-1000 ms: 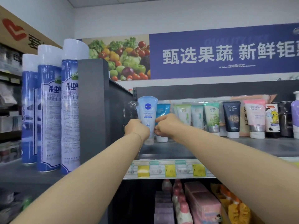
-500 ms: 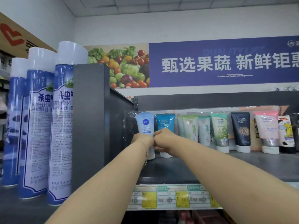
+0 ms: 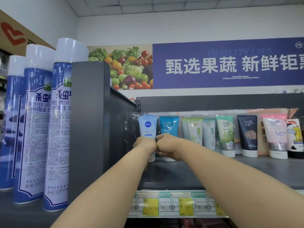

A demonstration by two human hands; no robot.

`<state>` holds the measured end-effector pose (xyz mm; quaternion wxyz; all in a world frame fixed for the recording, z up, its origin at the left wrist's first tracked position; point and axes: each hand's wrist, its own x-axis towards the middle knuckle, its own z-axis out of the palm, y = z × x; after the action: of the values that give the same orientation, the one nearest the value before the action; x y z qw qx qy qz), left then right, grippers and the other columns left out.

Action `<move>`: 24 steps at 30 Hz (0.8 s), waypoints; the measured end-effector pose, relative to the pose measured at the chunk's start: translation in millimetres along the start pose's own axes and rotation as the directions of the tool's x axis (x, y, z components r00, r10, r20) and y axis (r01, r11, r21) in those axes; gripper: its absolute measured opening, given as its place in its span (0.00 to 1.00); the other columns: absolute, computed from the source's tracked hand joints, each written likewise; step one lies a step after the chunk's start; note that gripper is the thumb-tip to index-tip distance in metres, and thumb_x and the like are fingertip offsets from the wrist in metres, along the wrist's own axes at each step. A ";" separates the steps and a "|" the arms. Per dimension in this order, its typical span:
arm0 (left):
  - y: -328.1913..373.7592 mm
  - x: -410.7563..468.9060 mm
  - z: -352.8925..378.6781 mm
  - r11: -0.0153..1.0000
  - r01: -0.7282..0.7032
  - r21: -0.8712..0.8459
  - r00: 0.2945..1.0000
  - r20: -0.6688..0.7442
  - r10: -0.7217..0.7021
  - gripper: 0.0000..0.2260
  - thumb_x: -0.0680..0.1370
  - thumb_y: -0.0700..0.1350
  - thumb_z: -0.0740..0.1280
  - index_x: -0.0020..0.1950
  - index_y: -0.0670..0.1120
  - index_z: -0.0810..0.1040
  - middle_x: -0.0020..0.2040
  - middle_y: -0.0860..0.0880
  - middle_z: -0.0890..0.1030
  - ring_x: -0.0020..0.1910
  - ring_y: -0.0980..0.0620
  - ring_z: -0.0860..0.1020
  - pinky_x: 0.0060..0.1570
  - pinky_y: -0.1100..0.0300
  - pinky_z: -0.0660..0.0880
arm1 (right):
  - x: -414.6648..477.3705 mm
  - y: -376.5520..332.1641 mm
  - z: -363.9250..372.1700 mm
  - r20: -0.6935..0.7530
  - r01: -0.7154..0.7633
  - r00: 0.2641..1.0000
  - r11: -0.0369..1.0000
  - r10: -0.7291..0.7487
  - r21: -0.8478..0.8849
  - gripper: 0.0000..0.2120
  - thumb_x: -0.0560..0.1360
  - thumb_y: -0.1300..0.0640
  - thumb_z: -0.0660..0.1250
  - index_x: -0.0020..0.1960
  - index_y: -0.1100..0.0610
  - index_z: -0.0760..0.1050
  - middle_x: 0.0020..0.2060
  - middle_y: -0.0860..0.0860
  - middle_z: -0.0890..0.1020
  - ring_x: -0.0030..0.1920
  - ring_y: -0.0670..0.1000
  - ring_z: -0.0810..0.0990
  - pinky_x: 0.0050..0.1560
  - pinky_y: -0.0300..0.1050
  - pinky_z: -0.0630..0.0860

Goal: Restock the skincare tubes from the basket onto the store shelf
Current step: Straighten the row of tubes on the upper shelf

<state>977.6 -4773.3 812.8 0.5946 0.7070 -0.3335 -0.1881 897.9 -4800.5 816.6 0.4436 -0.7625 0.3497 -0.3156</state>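
Note:
A pale blue Nivea tube [image 3: 147, 126] stands cap down at the left end of the dark shelf [image 3: 246, 170]. My left hand [image 3: 144, 144] grips its lower part. Right beside it stands a teal tube [image 3: 169, 125], and my right hand [image 3: 167, 146] is curled around its lower half. The two hands touch each other. Further right a row of tubes stands along the shelf back: green ones [image 3: 225, 132], a black one [image 3: 247, 131] and a pink one [image 3: 273, 130]. No basket is in view.
Tall blue spray cans [image 3: 60, 132] stand on a neighbouring shelf at the left, behind a grey upright panel [image 3: 89, 129]. Yellow price labels [image 3: 150, 206] run along the shelf's front edge. A black wrapped pack [image 3: 130, 130] sits left of the Nivea tube.
The camera view has tilted upward, so the shelf sits lower in frame. Both hands stay on the two tubes, which have settled lower onto the shelf.

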 end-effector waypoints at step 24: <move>11.9 -161.8 -2.6 0.239 -0.563 0.791 0.716 0.322 0.619 0.08 0.77 0.46 0.59 0.54 0.46 0.72 0.52 0.46 0.77 0.49 0.44 0.77 0.43 0.57 0.69 | -158.4 10.0 -94.2 0.045 0.160 0.835 0.163 -0.549 -0.974 0.05 0.77 0.52 0.56 0.44 0.52 0.66 0.49 0.52 0.78 0.49 0.57 0.78 0.41 0.45 0.68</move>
<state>862.0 -4659.8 803.7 0.2022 0.7271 -0.6029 0.2588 732.7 -4718.3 818.9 -0.2598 -0.8672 0.3410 -0.2533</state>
